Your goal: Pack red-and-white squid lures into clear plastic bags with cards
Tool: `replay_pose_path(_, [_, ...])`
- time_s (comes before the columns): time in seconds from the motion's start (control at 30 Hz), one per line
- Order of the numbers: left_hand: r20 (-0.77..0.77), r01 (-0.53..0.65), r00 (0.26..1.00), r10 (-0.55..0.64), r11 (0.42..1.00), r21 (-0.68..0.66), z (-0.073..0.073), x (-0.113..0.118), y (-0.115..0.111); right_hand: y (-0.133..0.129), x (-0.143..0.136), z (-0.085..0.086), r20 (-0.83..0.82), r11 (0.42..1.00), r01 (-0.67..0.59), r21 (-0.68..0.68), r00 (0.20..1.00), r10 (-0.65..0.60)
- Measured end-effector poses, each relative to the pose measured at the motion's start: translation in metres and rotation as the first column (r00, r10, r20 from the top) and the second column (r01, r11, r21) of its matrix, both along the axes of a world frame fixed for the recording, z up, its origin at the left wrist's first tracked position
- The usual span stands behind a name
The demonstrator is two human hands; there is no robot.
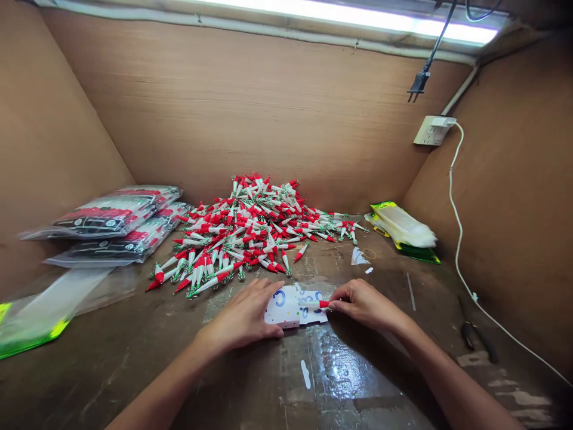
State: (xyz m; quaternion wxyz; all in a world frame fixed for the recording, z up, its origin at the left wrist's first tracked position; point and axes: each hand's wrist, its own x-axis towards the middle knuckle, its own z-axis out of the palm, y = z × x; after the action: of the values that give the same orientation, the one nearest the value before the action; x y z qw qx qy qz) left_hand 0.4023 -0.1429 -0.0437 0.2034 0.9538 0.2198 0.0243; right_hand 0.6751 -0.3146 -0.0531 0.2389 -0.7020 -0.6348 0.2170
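My left hand grips the left end of a small white card box with blue letters and coloured dots, thumb along its near side. At the box's right end, my right hand pinches the red tip of a red and white lure, whose white part lies over the white card. Beyond both hands rises a large heap of red and white lures with green hooks at their ends.
Filled plastic packs are stacked at the left, with yellow-green bags nearer. More clear bags lie at the right. Black-handled pliers and a white cable are further right. Paper scraps dot the table.
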Motion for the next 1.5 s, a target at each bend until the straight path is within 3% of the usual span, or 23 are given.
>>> replay_pose_path(0.17, [0.01, -0.013, 1.0, 0.013, 1.0, 0.006, -0.001, -0.004, 0.004, 0.001, 0.0, 0.001, -0.018, 0.992, 0.089, 0.086, 0.996, -0.088])
replay_pose_path(0.43, [0.012, -0.005, 1.0, 0.005, 1.0, 0.006, 0.001, -0.003, 0.003, 0.001, -0.01, -0.004, 0.088, 0.994, 0.092, 0.066, 0.991, -0.098])
replay_pose_path(0.67, [0.015, -0.002, 1.0, 0.002, 1.0, -0.018, 0.0, -0.007, 0.011, -0.002, -0.003, 0.007, 0.031, 0.967, 0.166, 0.192, 0.984, -0.175])
replay_pose_path(0.93, [0.021, -0.001, 1.0, 0.001, 1.0, -0.009, -0.001, -0.006, 0.011, -0.003, -0.007, 0.006, -0.028, 0.941, 0.182, 0.284, 0.983, -0.181])
replay_pose_path(1.23, [0.008, 0.014, 1.0, -0.014, 1.0, 0.007, 0.0, -0.009, 0.012, -0.004, -0.006, 0.007, 0.006, 0.945, 0.162, 0.284, 0.985, -0.171])
replay_pose_path(1.37, [0.043, 0.026, 0.999, -0.026, 1.0, -0.01, 0.0, -0.008, 0.013, -0.001, -0.005, 0.0, 0.066, 0.962, 0.157, 0.222, 0.982, -0.176])
replay_pose_path(1.5, [0.118, 0.084, 0.99, -0.08, 0.996, -0.027, 0.001, -0.006, 0.01, 0.006, -0.029, -0.02, 0.047, 0.983, 0.077, 0.168, 0.995, -0.086])
